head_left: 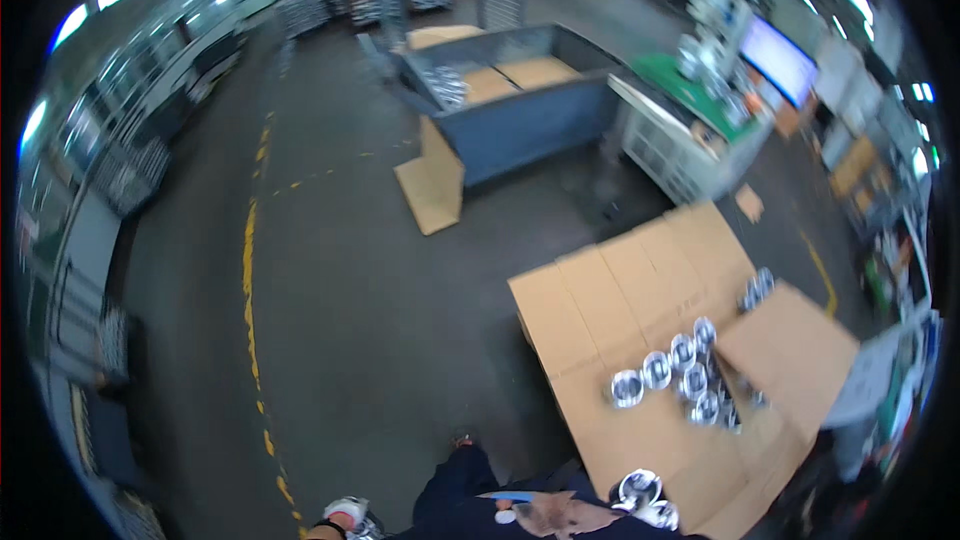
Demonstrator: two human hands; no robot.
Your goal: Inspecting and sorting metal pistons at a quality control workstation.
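Observation:
At the lower edge, my left hand (346, 510), in a pale glove with a dark band at the wrist, is closed by a shiny metal part (370, 527), mostly cut off by the frame. A blurred brownish shape (565, 514) lies before my dark clothing; I cannot make out whether it is my right hand. Just right of it are two shiny round metal cups (640, 488), close to the near corner of a cardboard-covered surface (600, 440). Farther along that cardboard stand several similar round metal parts (657, 370), some in a row, others clustered.
A loose cardboard sheet (790, 350) overlaps the parts at right. Ahead stands a large dark open bin (540, 130) with a folded cardboard piece (432, 190) beside it. A green-topped workbench (665, 80) and a lit screen (778, 60) are far right. A yellow floor line (249, 280) runs at left.

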